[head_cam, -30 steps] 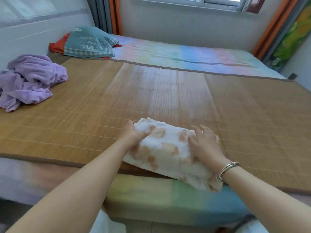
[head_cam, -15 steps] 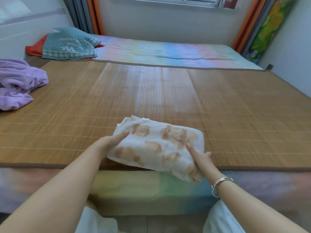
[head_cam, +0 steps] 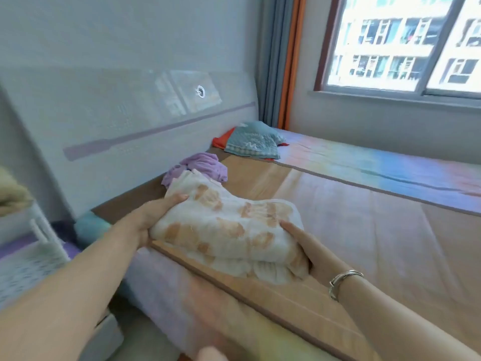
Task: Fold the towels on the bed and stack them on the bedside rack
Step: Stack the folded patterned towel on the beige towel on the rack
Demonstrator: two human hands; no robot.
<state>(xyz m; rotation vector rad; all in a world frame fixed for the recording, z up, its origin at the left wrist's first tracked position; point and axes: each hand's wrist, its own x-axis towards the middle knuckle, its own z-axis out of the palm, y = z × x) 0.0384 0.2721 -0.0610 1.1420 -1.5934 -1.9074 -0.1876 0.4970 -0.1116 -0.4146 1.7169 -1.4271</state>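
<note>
A folded white towel with orange-brown prints (head_cam: 226, 230) is lifted just above the near edge of the bed's bamboo mat (head_cam: 364, 243). My left hand (head_cam: 153, 217) grips its left end, thumb on top. My right hand (head_cam: 309, 246) holds the right end from the side, fingers tucked under the fold. A crumpled purple towel (head_cam: 200, 168) lies on the mat behind it, near the headboard. The white bedside rack (head_cam: 28, 246) stands at the far left, with a blurred beige cloth (head_cam: 13, 194) on an upper shelf.
A grey padded headboard (head_cam: 130, 113) runs along the left. A teal pillow over a red cloth (head_cam: 255, 142) sits at the far corner of the bed. The rainbow-coloured sheet (head_cam: 390, 162) lies under the window. Floor shows between the rack and the bed.
Both hands have picked the folded towel up off the mat. My view has swung left toward the headboard and rack, so the window and rack now show.
</note>
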